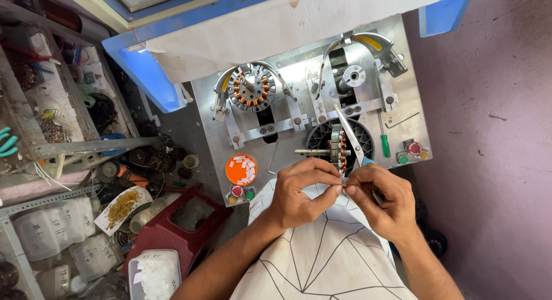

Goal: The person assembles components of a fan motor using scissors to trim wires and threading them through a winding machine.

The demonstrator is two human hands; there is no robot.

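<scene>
My left hand (299, 191) and my right hand (382, 199) meet fingertip to fingertip just below a copper-wound stator on a shaft (334, 150). They pinch something small between them; I cannot tell what it is. My right hand also holds scissors (349, 134), whose blades point up over the stator. The stator stands in a black ribbed holder (359, 134) on the grey metal winding plate (287, 145). A second stator (251, 87) sits clamped at the plate's upper left.
An orange lid with small white slips (241, 169) lies on the plate's lower left, with red and green buttons (242, 192) below it. A green-handled screwdriver (384, 140) lies at right. Cluttered shelves (57, 122), a red stool (178, 222) and plastic tubs (154, 274) fill the left.
</scene>
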